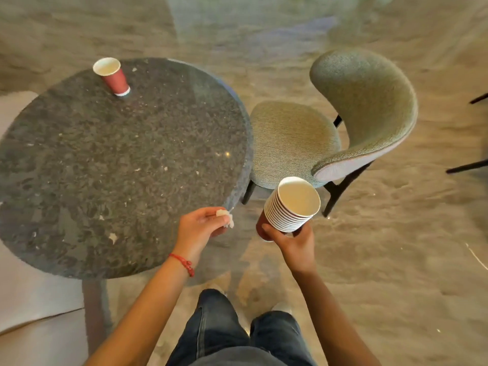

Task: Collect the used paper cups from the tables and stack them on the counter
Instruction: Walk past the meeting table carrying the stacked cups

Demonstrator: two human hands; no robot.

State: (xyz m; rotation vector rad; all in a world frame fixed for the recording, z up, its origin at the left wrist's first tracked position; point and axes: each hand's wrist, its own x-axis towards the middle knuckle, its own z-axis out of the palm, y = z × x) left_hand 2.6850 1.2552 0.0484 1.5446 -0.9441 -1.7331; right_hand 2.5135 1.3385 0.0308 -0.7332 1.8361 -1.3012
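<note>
One red paper cup (114, 76) with a white inside stands upright near the far edge of the round dark stone table (118, 165). My right hand (293, 243) grips a stack of several nested red cups (291, 204) from below, tilted toward me, off the table's right edge. My left hand (200, 228) hovers at the near right rim of the table, fingers pinched on a small crumpled white scrap of paper (225, 217). A red cord bracelet circles my left wrist.
A green upholstered chair (343, 122) is tucked against the table's right side. Small white crumbs dot the tabletop. A pale surface (31, 299) lies at the left under the table. Dark furniture legs (470, 165) show at the far right. My legs in jeans stand below.
</note>
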